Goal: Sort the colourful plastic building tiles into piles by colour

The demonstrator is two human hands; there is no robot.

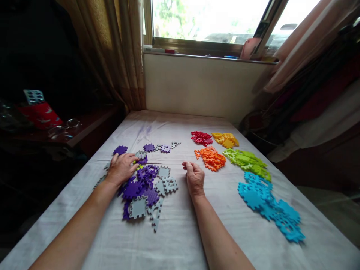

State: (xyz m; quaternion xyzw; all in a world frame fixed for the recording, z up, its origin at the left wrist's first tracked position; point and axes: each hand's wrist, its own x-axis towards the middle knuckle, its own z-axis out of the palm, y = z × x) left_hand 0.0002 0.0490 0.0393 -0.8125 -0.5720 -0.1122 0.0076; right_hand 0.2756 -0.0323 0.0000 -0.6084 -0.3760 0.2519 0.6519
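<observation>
Over the left edge of a mixed pile of flat interlocking plastic tiles is my left hand (120, 168), palm down with its fingers stretched out. Its fingertips are beside a grey window tile (141, 154) and a yellow-green tile (140, 166); whether they touch them I cannot tell. Purple tiles (133, 190) and grey tiles (138, 207) overlap nearer to me. My right hand (194, 178) rests on the sheet right of this pile, its fingers curled in, with nothing visible in them. Small purple and grey tiles (165, 149) lie farther back.
Sorted tiles lie on the right: red (201, 138), yellow (225, 140), orange (213, 159), lime green (249, 162) and blue (267, 202). A white sheet (180, 243) covers the surface. Eyeglasses (65, 128) lie on a dark side table at left. A window is ahead.
</observation>
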